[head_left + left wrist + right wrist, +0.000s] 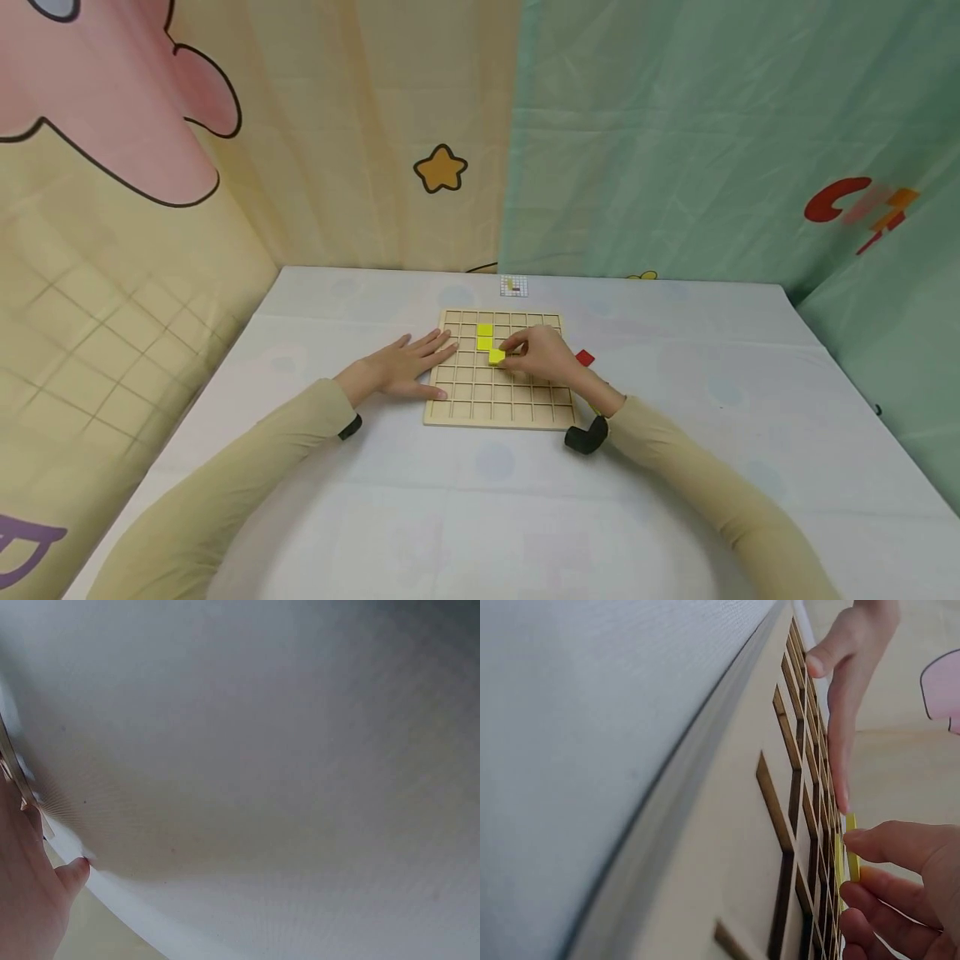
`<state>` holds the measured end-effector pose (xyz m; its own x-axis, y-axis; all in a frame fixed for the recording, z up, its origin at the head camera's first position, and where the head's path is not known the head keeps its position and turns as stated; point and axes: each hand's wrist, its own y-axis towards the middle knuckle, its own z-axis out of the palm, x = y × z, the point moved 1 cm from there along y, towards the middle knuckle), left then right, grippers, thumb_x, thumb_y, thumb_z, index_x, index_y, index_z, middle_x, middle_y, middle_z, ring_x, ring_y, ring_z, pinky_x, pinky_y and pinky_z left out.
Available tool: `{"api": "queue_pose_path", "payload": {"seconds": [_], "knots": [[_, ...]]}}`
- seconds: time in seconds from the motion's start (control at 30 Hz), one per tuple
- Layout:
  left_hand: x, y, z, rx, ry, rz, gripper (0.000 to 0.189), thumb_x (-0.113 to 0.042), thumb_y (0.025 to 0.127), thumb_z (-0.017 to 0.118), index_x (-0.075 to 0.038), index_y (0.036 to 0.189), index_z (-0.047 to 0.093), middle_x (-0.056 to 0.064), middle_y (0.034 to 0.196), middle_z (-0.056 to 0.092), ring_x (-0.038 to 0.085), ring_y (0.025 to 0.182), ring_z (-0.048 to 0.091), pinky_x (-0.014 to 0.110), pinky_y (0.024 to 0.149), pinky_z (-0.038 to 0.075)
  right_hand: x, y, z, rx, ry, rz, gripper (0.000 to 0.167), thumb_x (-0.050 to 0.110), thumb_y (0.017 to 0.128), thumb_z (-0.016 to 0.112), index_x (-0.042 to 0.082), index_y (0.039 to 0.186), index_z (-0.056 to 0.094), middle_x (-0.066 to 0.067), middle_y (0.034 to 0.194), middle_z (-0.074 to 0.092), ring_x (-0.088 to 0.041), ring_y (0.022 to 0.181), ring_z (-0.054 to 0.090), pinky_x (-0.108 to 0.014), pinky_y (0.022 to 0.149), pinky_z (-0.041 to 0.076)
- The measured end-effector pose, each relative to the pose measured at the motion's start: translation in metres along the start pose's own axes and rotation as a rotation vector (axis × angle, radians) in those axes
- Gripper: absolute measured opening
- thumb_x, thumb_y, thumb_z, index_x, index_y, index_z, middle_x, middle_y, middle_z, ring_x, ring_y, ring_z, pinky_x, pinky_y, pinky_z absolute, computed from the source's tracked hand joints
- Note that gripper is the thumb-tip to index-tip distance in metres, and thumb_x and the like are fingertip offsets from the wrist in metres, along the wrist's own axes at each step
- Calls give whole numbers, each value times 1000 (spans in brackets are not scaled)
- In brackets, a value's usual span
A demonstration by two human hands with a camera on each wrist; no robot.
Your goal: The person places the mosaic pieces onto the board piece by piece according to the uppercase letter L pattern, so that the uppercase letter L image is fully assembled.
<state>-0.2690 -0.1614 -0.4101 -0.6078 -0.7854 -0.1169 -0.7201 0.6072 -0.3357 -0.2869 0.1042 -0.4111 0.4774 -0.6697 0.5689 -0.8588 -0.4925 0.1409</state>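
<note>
Three yellow squares are seen at the wooden grid board (481, 411), two of them set in its cells and one held by a hand. The held yellow tile (497, 357) is pinched between the thumb and fingertips of the right hand (546, 354); in the right wrist view it is seen nearly edge-on, gripped just off the board's surface, with the other fingers curled below. It is held over the middle of the board, nearer to the person and slightly to the right of the far yellow square (485, 330) and the near yellow square (485, 342), which are lined up one behind the other. Whether these two are separate pieces cannot be told. The left hand (401, 367) is laid at the board's left edge, its fingers spread and straightened, the fingertips rested on the left border and the thumb stretched toward the near left corner; in the left wrist view only part of it is caught. A red tile (585, 357) is left on the white tablecloth (480, 517), just beside the board's right edge and partly bordered by the right forearm. Beyond the board, near the table's far edge, a small card (513, 286) printed with a coloured grid is placed. Both arms are covered by beige sleeves (697, 475), and a black wrist mount (587, 436) is worn at the right cuff
</note>
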Motion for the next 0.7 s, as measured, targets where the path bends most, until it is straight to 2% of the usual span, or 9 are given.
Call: {"api": "queue_pose_path", "payload": {"seconds": [0.3,0.7], "knots": [[1,0,1,-5,9,5,88,-68,91,39,-23,156,0,4,163,-8,24,151,-5,59,118,5,11,10,10,44,-19,10,25,24,80,78,8,100,76,-3,94,75,-12,80,67,-26,71,53],[-1,-1,0,7,18,-7,89,-68,91,40,-22,156,1,5,163,-8,25,151,-4,59,118,7,13,14,15,42,-49,22,27,25,80,78,7,100,76,-4,94,76,-14,82,69,-27,72,55]]}}
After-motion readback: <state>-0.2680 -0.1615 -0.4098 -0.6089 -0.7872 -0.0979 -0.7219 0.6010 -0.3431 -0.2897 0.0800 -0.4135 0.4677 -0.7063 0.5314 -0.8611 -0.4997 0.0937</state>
